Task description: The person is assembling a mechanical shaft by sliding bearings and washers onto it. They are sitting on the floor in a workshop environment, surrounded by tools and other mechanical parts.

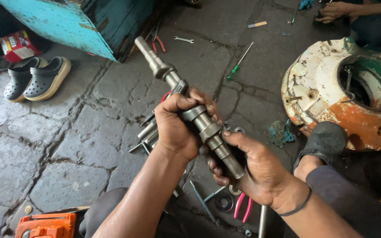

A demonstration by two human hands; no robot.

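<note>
The cracked stone floor [80, 132] carries everything here, and the stepped metal shaft [186, 103] held over it serves as the landmark. Up and left of the shaft stands a worn turquoise box [80, 22]; to the right of it lies a round, rusty white and orange casing [331, 88] with a green-lined opening, and a dark clog [323, 143] rests against the casing's lower edge. Far to the left of the shaft sits a pair of grey clogs [36, 79], and at the lower left edge an orange tool case [45, 225].

The shaft itself runs on a slant from upper left to lower right, raised well clear of the floor. The left hand [175, 128] is clamped around its middle, fingers wrapped over a collar. The right hand [252, 169] cups the lower end, its fingers closed about the narrow tip. Several rings and collars already sit along the shaft, so as far as can be judged the piece is partly fitted; whether they are going on or coming off cannot be told.

Smaller things lie around: a green-handled screwdriver [239, 61] above and right of the shaft, a small spanner [184, 40] above it, pink-handled pliers [242, 207] below it, and loose washers and rods under the hands. Another person's hand [334, 11] works far up and right.
</note>
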